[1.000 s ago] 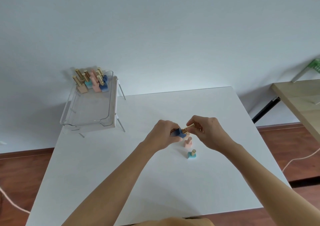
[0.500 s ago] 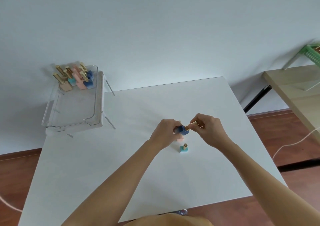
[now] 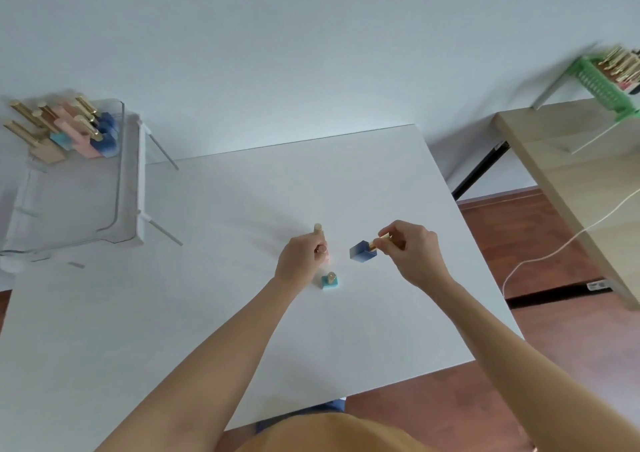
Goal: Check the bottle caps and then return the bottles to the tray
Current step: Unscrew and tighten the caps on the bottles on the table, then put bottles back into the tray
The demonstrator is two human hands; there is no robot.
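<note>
My right hand [image 3: 410, 252] pinches the gold cap of a dark blue bottle [image 3: 360, 252] and holds it tilted just above the white table [image 3: 225, 230]. My left hand [image 3: 300, 259] is closed around a pink bottle [image 3: 325, 259], whose gold cap [image 3: 318, 227] sticks up past my fingers; its body is mostly hidden. A teal bottle [image 3: 329, 281] with a gold cap stands on the table between my hands. The clear tray [image 3: 119, 174] sits at the table's far left, with several gold-capped bottles [image 3: 74, 131] grouped at its far end.
A wooden table [image 3: 568, 161] stands to the right, carrying a green rack [image 3: 606, 84] with more gold-capped items. A white cable [image 3: 554, 252] runs over the brown floor. The near part of the tray holds nothing.
My hands have separated. The blue bottle went to the right, now held by my right hand alone at its cap. My left hand let go of it and closed on the pink bottle.
</note>
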